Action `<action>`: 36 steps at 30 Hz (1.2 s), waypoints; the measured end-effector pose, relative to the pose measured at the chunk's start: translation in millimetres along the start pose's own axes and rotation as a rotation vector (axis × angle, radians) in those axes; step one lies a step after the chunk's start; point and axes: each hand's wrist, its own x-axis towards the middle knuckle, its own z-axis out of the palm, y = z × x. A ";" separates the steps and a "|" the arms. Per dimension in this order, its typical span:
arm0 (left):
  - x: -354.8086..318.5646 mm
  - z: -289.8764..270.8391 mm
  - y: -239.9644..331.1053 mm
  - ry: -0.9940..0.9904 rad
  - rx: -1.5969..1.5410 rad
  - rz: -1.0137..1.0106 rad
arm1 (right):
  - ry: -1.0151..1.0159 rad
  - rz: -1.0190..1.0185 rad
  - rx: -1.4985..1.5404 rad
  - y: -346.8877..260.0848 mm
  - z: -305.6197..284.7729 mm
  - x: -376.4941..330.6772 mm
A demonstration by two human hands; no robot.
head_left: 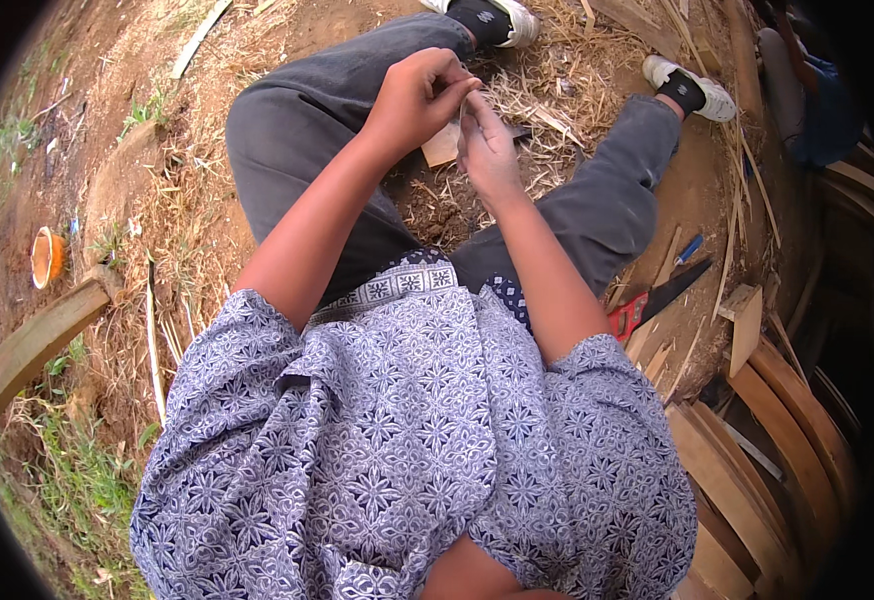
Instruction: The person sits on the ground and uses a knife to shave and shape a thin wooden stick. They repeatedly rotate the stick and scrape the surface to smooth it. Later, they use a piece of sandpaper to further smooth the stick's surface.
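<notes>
Patterned blue-white shirt (407,450) nearest, soft printed cotton look. Both forearms reach out over grey trousers (337,120). Left hand (419,95) curled, fingertips pinching thin pale strip (469,100); right hand (487,150) pinching same strip from below, hands touching, held between knees. Tip imo: keep pinch close to split, pull even, both sides same tension. Flat wood offcut (441,147) just under hands. Ground: dry straw, shavings, dirt. Right side: red-handled saw (657,300), curved planks (777,440). Far left: orange bowl (47,256).
</notes>
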 end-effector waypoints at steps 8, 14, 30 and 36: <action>-4.5 6.0 3.5 -0.028 -0.041 0.028 | -0.070 0.072 0.087 -0.9 -12.1 3.8; -5.1 6.2 -3.5 -0.059 -0.056 -0.028 | -0.069 -0.010 -0.095 20.0 -23.2 13.0; 16.6 8.6 -27.9 -0.045 -0.015 0.003 | 0.018 -0.005 -0.370 30.2 -18.3 18.5; 19.2 14.2 -26.3 0.032 -0.033 -0.007 | 0.101 -0.044 -0.665 97.5 -29.6 19.3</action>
